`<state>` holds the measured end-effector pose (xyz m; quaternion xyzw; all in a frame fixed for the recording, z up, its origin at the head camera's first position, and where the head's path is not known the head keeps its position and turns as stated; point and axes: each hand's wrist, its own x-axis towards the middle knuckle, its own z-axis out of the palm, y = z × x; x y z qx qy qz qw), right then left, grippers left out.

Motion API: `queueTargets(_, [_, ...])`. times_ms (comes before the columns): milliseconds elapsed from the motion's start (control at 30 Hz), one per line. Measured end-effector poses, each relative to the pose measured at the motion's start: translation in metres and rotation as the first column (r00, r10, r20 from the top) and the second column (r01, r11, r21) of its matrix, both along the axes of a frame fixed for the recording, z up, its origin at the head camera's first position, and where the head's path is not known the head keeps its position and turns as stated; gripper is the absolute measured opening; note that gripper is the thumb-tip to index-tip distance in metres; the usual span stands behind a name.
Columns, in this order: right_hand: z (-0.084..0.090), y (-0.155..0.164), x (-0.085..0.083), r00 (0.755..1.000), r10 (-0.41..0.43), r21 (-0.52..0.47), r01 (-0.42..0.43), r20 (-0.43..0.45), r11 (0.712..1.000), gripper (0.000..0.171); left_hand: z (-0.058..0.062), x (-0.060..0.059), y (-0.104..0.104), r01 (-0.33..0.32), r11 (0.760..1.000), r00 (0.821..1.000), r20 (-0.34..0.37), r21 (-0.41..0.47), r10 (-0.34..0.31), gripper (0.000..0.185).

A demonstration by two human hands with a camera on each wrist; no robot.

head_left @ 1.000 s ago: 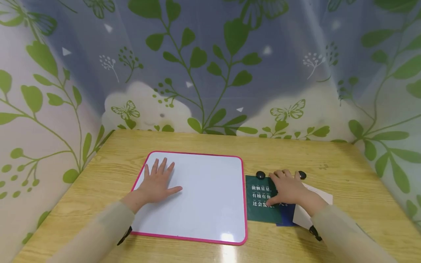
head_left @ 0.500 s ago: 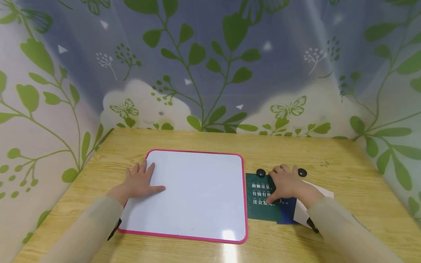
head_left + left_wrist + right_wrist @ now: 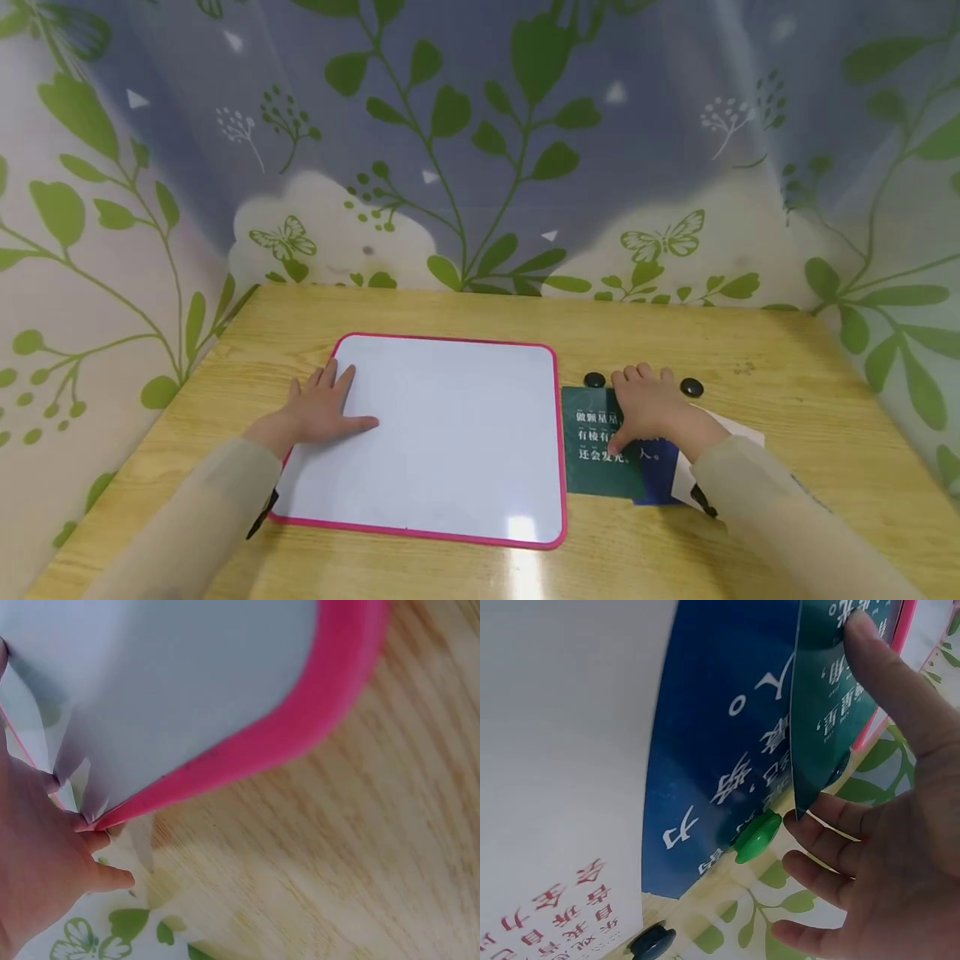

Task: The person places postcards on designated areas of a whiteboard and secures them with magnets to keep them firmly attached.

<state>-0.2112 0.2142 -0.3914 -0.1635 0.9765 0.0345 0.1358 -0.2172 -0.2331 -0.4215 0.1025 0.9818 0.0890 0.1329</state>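
Head view: your left hand (image 3: pixel 318 410) lies fingers spread across the left edge of the whiteboard (image 3: pixel 442 450), presumably steadying it. Your right hand (image 3: pixel 656 408) keeps thumb and fingers apart, thumb over the green card (image 3: pixel 600 479), fingertips by its far right corner.

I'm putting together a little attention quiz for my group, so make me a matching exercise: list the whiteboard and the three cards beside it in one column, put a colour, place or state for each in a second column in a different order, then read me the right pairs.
Column one
1. whiteboard
2. green card
3. blue card
4. white card

Column two
A. bears red characters
B. is the middle one of the three cards
C. has a pink rim
D. is touched by the thumb of the right hand

Right pairs: 1-C, 2-D, 3-B, 4-A.
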Motion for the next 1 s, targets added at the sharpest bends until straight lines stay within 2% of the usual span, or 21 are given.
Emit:
queueTargets(267, [0.002, -0.003, 0.005, 0.999, 0.028, -0.018, -0.029, -0.027, 0.999, 0.102, 0.002, 0.000, -0.001, -0.002, 1.000, 1.000, 0.008, 0.011, 0.001, 0.103])
queueTargets(367, [0.001, -0.002, 0.004, 1.000, 0.005, -0.101, -0.006, -0.012, 0.995, 0.090, 0.003, 0.001, -0.001, -0.001, 1.000, 1.000, 0.009, 0.012, 0.001, 0.103])
queueTargets(467, [0.001, -0.002, 0.003, 0.995, -0.081, -0.255, 0.093, 0.060, 0.962, 0.071, 0.002, 0.000, -0.001, 0.003, 1.000, 1.000, 0.006, 0.007, -0.003, 0.103])
queueTargets(533, [0.001, 0.001, 0.001, 0.985, -0.140, -0.350, 0.166, 0.099, 0.922, 0.059, 0.001, -0.001, -0.001, 0.003, 1.000, 1.000, 0.004, 0.004, -0.003, 0.103])
queueTargets(600, [0.001, 0.006, 0.000, 0.969, -0.199, -0.446, 0.245, 0.147, 0.861, 0.052, 0.000, -0.002, -0.002, 0.004, 1.000, 1.000, 0.000, 0.002, -0.004, 0.103])
queueTargets(700, [0.001, 0.018, -0.002, 0.942, -0.250, -0.571, 0.335, 0.224, 0.749, 0.048, -0.001, -0.003, -0.002, 0.006, 1.000, 1.000, -0.002, 0.001, -0.006, 0.104])
queueTargets(767, [0.001, 0.025, -0.003, 0.921, -0.271, -0.642, 0.389, 0.280, 0.660, 0.049, -0.002, -0.004, -0.002, 0.005, 1.000, 1.000, 0.001, 0.003, -0.005, 0.104])
queueTargets(833, [0.000, 0.032, -0.003, 0.907, -0.273, -0.687, 0.421, 0.321, 0.593, 0.051, -0.002, -0.003, -0.002, 0.002, 1.000, 1.000, 0.007, 0.006, -0.002, 0.105])
queueTargets(900, [-0.001, 0.037, -0.004, 0.901, -0.275, -0.713, 0.435, 0.337, 0.550, 0.052, -0.002, -0.003, -0.002, -0.003, 1.000, 1.000, 0.013, 0.011, 0.003, 0.105])
queueTargets(1000, [-0.002, 0.044, -0.004, 0.889, -0.271, -0.732, 0.458, 0.369, 0.505, 0.053, -0.002, -0.002, -0.002, -0.002, 1.000, 1.000, 0.016, 0.014, 0.002, 0.105])
